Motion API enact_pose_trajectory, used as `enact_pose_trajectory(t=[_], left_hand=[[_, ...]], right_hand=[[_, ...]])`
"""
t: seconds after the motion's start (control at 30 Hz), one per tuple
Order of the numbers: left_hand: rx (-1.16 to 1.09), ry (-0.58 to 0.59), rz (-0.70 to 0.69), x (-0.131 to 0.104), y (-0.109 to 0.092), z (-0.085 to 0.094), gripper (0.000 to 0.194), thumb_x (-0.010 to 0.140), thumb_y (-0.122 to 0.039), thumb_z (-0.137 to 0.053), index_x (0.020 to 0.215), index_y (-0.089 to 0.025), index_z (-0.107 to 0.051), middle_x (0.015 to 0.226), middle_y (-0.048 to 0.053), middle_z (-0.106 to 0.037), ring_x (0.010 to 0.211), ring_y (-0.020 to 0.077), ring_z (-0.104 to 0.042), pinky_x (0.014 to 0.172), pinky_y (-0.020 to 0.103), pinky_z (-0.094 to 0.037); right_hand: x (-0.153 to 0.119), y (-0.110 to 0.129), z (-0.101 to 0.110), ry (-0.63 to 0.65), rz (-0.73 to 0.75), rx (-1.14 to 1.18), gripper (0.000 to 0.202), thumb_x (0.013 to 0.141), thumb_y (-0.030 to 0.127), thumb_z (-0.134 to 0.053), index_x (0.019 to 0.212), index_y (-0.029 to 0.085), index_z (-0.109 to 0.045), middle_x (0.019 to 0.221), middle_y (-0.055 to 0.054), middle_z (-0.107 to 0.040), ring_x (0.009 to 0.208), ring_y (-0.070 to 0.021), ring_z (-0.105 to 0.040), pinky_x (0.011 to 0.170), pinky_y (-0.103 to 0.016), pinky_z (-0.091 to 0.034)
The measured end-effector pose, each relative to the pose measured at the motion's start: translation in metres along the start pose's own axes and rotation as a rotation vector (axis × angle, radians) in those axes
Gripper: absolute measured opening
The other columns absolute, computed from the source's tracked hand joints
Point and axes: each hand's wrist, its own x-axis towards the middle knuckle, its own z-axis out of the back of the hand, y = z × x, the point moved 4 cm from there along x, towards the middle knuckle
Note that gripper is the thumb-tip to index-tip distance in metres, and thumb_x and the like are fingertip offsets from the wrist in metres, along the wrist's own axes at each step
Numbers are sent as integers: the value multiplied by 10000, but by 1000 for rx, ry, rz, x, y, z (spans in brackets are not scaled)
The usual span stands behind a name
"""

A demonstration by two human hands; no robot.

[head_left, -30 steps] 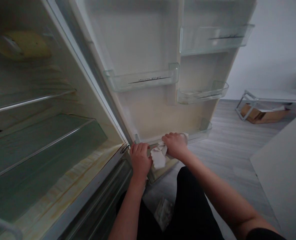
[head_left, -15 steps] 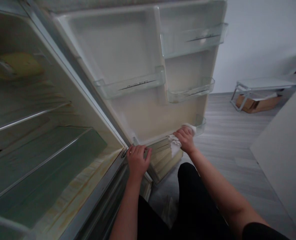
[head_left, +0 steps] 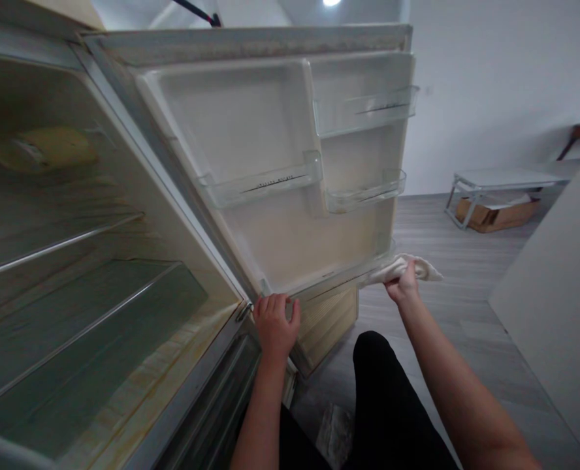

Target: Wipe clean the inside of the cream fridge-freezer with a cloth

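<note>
An open fridge door [head_left: 294,235] with clear plastic bins stands ahead of me. My left hand [head_left: 274,323] is at the hinge-side end of the lowest door bin [head_left: 339,282], its fingers curled over the edge and the thumb on the near side. My right hand [head_left: 405,286] is closed on a white cloth [head_left: 392,269] by the outer end of that bin. Part of the cloth lies along the bin's outer end, and a loose corner sticks out to the right.
The fridge interior [head_left: 84,326] on the left has glass shelves and brown stains along its front lip. Below is a ribbed, yellowed lower door panel [head_left: 332,320]. A low white table [head_left: 505,177] with a cardboard box [head_left: 503,214] under it stands at the right.
My right hand has moved right along the bin to its outer end, and the cloth is now stretched out. My left hand stays at the bin's hinge side. The view has tilted up a little.
</note>
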Motion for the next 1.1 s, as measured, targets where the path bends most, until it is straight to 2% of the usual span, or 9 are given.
enact_pose_trajectory(t=[0.1,0.23,0.4,0.5,0.63,0.77,0.87,0.97,1.1], left_hand=[[-14,1,-21,-1,2,3,102,963,-306,-647,922,-223,-604,844,22,-686,885,272,-638,1028,452,-414],[-26,-18,-30,-2,2,4,94,962,-303,-649,926,-224,-613,848,21,-687,894,266,-642,1047,453,-401],[-33,-32,-2,-1,-1,3,84,945,-292,-654,921,-223,-610,842,25,-685,908,278,-633,1052,465,-398],[-27,-30,-11,0,-3,2,87,953,-299,-645,926,-224,-610,848,23,-690,900,273,-631,1033,460,-402],[-14,-45,-8,1,-5,-1,98,958,-303,-637,904,-229,-602,832,22,-688,892,269,-637,1024,460,-400],[-5,-29,17,2,-6,-3,84,956,-310,-625,931,-231,-612,856,41,-699,922,283,-642,1034,475,-398],[-17,-9,13,2,-4,-2,81,950,-303,-621,951,-221,-625,873,57,-703,945,294,-642,1028,479,-405],[-30,0,-19,1,-1,1,76,952,-294,-623,965,-219,-629,875,50,-704,933,284,-643,1032,469,-405],[-24,6,-53,-2,5,5,87,971,-305,-620,986,-220,-625,868,37,-703,919,273,-648,1040,460,-398]], right_hand=[[-6,5,-24,90,-36,93,502,1092,573,-331,977,212,-659,761,20,-714,692,-127,-710,752,-277,-634],[-13,6,-31,22,-29,78,489,1100,547,-318,1018,222,-675,673,52,-674,592,-120,-675,636,-240,-608],[-41,-18,-39,127,-48,143,616,1105,547,-165,1160,233,-692,831,5,-747,742,-144,-721,780,-293,-629],[-69,-50,-43,156,-124,141,632,1095,589,-163,1154,236,-685,848,6,-746,794,-154,-724,833,-304,-619],[-121,-112,-35,133,-301,31,488,1076,612,-346,1005,244,-659,777,46,-724,727,-134,-697,701,-232,-581],[-186,-181,-33,405,-551,-124,618,992,763,-383,973,218,-674,885,-45,-762,889,-200,-729,746,-283,-597],[-226,-215,-39,629,-680,-92,613,886,818,-506,1017,240,-667,891,-55,-751,1052,-248,-711,856,-348,-615],[-242,-222,-43,704,-722,-78,668,801,873,-543,1033,259,-662,875,-58,-738,1132,-276,-686,901,-405,-620],[-222,-196,-40,660,-598,-135,742,805,936,-421,963,260,-683,851,-72,-732,1142,-285,-684,910,-413,-621]])
